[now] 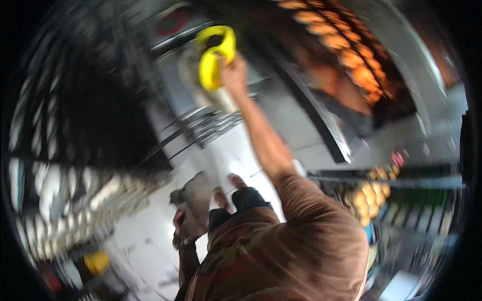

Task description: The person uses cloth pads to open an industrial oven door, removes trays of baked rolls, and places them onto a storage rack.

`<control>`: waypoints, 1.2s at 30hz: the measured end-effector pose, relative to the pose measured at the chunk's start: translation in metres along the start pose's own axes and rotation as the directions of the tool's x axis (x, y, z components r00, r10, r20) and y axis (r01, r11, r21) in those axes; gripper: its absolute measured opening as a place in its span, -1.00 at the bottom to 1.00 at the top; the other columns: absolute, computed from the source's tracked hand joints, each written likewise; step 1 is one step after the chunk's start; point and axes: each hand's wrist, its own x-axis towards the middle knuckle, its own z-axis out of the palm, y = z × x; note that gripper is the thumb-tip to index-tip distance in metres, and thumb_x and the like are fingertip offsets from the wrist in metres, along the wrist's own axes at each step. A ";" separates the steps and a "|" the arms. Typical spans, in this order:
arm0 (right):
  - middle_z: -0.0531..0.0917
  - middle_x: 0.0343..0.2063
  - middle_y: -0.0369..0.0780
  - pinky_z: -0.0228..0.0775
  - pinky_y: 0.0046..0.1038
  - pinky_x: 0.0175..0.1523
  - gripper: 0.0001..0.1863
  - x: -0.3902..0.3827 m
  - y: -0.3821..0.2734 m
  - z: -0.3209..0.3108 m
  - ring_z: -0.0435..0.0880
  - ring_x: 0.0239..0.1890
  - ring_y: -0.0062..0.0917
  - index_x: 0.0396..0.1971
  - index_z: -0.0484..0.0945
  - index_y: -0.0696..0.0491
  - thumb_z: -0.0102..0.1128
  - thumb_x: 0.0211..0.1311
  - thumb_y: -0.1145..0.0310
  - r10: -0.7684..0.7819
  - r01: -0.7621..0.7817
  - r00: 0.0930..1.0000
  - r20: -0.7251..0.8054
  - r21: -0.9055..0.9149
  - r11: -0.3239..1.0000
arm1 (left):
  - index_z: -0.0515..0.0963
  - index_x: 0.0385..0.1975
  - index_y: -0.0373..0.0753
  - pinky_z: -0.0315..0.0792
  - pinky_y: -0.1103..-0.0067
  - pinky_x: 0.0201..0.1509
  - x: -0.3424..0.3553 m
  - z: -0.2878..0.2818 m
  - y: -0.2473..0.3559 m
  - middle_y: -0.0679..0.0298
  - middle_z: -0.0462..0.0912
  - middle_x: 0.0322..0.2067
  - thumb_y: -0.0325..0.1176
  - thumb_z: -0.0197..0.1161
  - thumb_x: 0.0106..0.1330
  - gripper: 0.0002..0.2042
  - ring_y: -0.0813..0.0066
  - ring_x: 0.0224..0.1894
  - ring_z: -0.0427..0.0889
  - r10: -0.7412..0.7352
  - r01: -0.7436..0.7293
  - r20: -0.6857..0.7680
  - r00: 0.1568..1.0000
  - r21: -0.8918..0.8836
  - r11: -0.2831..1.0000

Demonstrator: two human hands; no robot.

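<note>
My right arm stretches far forward, and my right hand (234, 75) is closed on a bright yellow looped thing (211, 70) whose kind I cannot make out. Behind and below it is a blurred pale shape (224, 101). Low at my left side, my left hand (187, 228) is closed on a grey cloth-like thing (197, 193) that hangs over the floor. Motion blur smears the fingers of both hands.
At the upper right, an oven-like opening holds rows of glowing browned buns (351, 57). A dark rack (95, 110) stands to the left, above rows of pale pieces (85, 205). More golden buns (370, 200) lie at the right. My feet (222, 198) stand on white tiles (145, 236).
</note>
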 end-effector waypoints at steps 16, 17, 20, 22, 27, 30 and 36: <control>0.26 0.24 -0.03 0.31 -0.25 0.18 -0.61 -0.023 -0.279 -0.597 0.42 0.12 -0.11 -0.21 0.57 0.12 0.14 -0.17 0.45 -0.424 -0.014 0.906 -0.009 -1.000 -0.008 | 0.21 0.26 -0.19 0.05 0.35 0.36 0.195 0.208 -0.064 0.18 0.25 0.26 -0.02 -0.20 0.38 -0.47 0.23 0.28 0.22 -0.596 0.471 0.470 0.651 0.366 0.803; 0.25 0.24 -0.04 0.31 -0.24 0.18 -0.61 -0.005 -0.289 -0.624 0.40 0.13 -0.11 -0.20 0.57 0.11 0.12 -0.14 0.40 -0.392 -0.031 0.920 -0.005 -0.998 -0.060 | 0.22 0.25 -0.21 0.08 0.34 0.35 0.209 0.215 -0.070 0.17 0.28 0.24 -0.05 -0.18 0.38 -0.48 0.22 0.27 0.25 -0.646 0.501 0.427 0.633 0.409 0.762; 0.22 0.25 -0.05 0.29 -0.24 0.20 -0.61 0.030 -0.313 -0.678 0.41 0.12 -0.09 -0.17 0.57 0.09 0.07 -0.07 0.32 -0.344 -0.054 0.939 0.018 -0.979 -0.198 | 0.24 0.23 -0.26 0.12 0.36 0.34 0.218 0.246 -0.098 0.14 0.32 0.21 -0.10 -0.14 0.39 -0.51 0.22 0.24 0.30 -0.722 0.583 0.374 0.582 0.427 0.691; 0.31 0.19 -0.04 0.28 -0.27 0.19 -0.61 0.040 -0.318 -0.682 0.44 0.09 -0.11 -0.15 0.56 0.08 0.05 -0.02 0.28 -0.319 -0.101 0.948 -0.025 -0.969 -0.225 | 0.25 0.21 -0.29 0.13 0.39 0.34 0.208 0.267 -0.114 0.13 0.34 0.19 -0.13 -0.13 0.39 -0.52 0.22 0.22 0.33 -0.734 0.623 0.364 0.574 0.388 0.679; 0.29 0.17 0.06 0.33 -0.26 0.15 -0.66 0.049 -0.341 -0.656 0.46 0.05 -0.10 -0.23 0.56 0.13 0.05 -0.06 0.36 -0.116 -0.289 0.953 -0.278 -0.953 -0.092 | 0.26 0.21 -0.30 0.11 0.39 0.34 0.209 0.266 -0.144 0.12 0.34 0.19 -0.09 -0.13 0.37 -0.49 0.21 0.22 0.32 -0.698 0.556 0.408 0.588 0.424 0.715; 0.38 0.07 0.09 0.35 -0.24 0.11 -0.65 0.052 -0.341 -0.660 0.49 0.00 -0.09 -0.24 0.55 0.17 0.06 -0.07 0.35 -0.125 -0.309 0.948 -0.292 -0.939 -0.148 | 0.26 0.21 -0.30 0.10 0.39 0.35 0.203 0.262 -0.145 0.13 0.34 0.19 -0.08 -0.14 0.37 -0.48 0.21 0.23 0.31 -0.700 0.559 0.402 0.590 0.422 0.714; 0.56 -0.13 0.07 0.36 -0.22 0.08 -0.62 0.070 -0.319 -0.681 0.57 -0.09 -0.11 -0.21 0.55 0.17 0.05 -0.03 0.30 -0.167 -0.227 0.969 -0.183 -0.926 -0.303 | 0.29 0.18 -0.32 0.16 0.38 0.32 0.207 0.265 -0.126 0.12 0.39 0.16 -0.11 -0.12 0.38 -0.51 0.22 0.20 0.36 -0.713 0.643 0.376 0.592 0.314 0.699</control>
